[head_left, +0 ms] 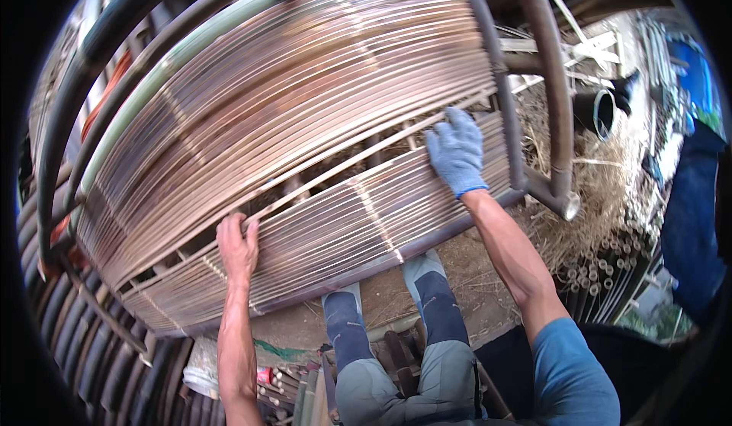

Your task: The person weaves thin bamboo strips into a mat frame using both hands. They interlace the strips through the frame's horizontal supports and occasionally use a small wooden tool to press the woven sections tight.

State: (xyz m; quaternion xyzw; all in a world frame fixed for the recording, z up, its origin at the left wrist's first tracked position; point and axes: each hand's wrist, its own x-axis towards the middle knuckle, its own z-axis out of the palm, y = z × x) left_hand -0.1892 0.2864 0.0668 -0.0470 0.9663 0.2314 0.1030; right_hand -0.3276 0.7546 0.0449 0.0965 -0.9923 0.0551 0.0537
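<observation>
A long, narrow bamboo slat (pixel 360 157) runs slantwise across a gap in the slatted deck of a bamboo bench (pixel 305 94). Bare and curled, my left hand (pixel 238 247) grips the slat near its left end, thumb and fingers on either side. My right hand (pixel 457 152), in a grey-blue knit glove, closes over the slat toward the bench's right end; the glove hides part of its grip. Slats lie close together on both sides of the gap, crossed by pale binding lines. Dark crosspieces show through the opening.
Thick bamboo poles frame the bench, with an upright rail (pixel 550 83) at right. Straw (pixel 576 167) and a dark bucket (pixel 595 112) lie beyond it. Cut bamboo poles (pixel 602 262) are stacked at lower right, more poles (pixel 99 342) at lower left. My legs stand against the near edge.
</observation>
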